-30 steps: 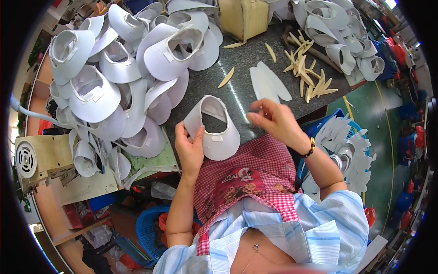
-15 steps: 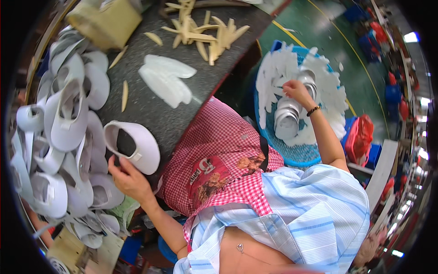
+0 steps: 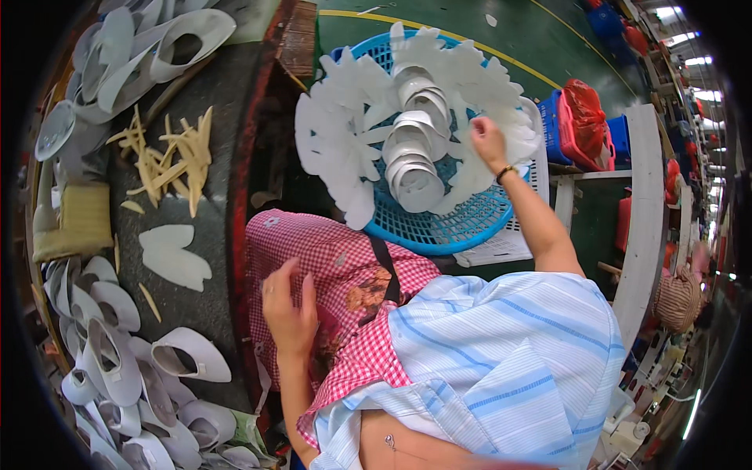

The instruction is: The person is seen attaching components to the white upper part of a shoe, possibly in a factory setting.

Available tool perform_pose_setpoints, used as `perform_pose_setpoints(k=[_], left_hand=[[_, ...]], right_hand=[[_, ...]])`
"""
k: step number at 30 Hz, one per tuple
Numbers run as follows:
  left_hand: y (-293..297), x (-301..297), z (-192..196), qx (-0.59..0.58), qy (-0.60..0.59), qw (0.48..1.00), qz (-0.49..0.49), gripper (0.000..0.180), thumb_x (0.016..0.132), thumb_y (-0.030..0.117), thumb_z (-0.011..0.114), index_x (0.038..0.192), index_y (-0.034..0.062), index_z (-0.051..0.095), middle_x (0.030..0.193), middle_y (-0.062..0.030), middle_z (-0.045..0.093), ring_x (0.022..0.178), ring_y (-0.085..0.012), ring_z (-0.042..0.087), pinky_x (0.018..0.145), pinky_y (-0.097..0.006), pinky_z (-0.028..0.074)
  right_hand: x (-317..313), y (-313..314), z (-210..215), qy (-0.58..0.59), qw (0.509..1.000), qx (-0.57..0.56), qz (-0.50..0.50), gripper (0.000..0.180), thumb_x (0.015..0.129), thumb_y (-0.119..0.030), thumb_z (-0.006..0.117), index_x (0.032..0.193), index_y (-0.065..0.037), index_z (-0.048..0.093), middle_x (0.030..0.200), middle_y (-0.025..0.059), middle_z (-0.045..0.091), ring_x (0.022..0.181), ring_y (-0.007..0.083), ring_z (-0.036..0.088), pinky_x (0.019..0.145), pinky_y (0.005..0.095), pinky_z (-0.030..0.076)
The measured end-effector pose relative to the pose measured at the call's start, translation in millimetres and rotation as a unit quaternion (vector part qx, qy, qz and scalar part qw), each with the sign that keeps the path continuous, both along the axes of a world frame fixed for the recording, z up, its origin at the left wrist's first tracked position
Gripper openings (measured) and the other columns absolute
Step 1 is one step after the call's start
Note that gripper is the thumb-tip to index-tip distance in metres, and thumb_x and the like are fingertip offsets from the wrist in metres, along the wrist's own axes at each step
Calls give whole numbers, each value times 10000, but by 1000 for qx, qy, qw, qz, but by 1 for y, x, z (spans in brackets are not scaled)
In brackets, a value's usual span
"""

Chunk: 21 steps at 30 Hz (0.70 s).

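My right hand (image 3: pixel 489 144), with a dark bracelet at the wrist, is over the right part of a blue mesh basket (image 3: pixel 439 244). Its fingers are pinched together beside flat white leaf-shaped pieces (image 3: pixel 501 106) fanned around the basket; whether they hold one is hard to see. A row of curved white pieces (image 3: pixel 415 157) nests down the basket's middle. Over the red checked apron, my left hand (image 3: pixel 290 309) is raised with fingers apart and nothing in it. On the dark table to its left are a white visor (image 3: pixel 192 355) and overlapping flat white pieces (image 3: pixel 174 254).
Several white visors (image 3: pixel 117 368) crowd the table's near left, with more (image 3: pixel 184 47) at its far end. Beige curved strips (image 3: pixel 184 160) lie in a pile near a yellowish block (image 3: pixel 86 223). A pink crate (image 3: pixel 576 133) with a red bag stands right of the basket.
The view has swung toward the basket. My left hand has left the white visor at the table and come over my lap. My right hand has moved from the nested row to the right-hand pieces.
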State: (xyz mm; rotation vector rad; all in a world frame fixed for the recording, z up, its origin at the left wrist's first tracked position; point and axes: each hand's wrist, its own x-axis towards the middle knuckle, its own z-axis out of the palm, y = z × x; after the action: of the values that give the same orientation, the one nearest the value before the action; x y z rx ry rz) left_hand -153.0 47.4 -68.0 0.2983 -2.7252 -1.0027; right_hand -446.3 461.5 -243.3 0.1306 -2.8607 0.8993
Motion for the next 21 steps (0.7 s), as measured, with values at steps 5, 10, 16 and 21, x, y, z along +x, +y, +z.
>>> perform_pose_setpoints(k=[5,10,16,21], left_hand=[[7,-49,-52,60,-89,993,-48,410,866,92,640,1247,10,512,991,-193,642,932,-338,625,814,-411,484],[7,-73,-77,147,-186,971,-28,510,878,146,644,1321,22,424,983,-169,665,799,-312,672,728,-413,516],[12,-85,-106,149,-233,961,-22,510,899,217,633,1318,3,435,952,-173,690,811,-287,687,734,-373,527],[12,-117,-153,293,-290,910,49,555,862,189,692,1309,-50,464,934,-163,702,838,-222,690,725,-317,538]], right_hand=[[-23,108,32,-6,960,277,-31,303,747,-50,577,1046,-52,631,1062,165,607,1027,338,582,911,414,470],[-31,111,28,-121,891,435,-43,282,763,-85,614,1040,-51,647,1069,167,603,1036,357,580,871,439,499],[-29,85,35,-156,850,500,-54,219,862,-97,561,1035,-28,676,1144,161,605,1109,364,553,880,452,490],[-33,76,33,-209,802,557,-59,227,879,-108,544,1046,-24,673,1158,163,604,1085,332,576,887,431,482]])
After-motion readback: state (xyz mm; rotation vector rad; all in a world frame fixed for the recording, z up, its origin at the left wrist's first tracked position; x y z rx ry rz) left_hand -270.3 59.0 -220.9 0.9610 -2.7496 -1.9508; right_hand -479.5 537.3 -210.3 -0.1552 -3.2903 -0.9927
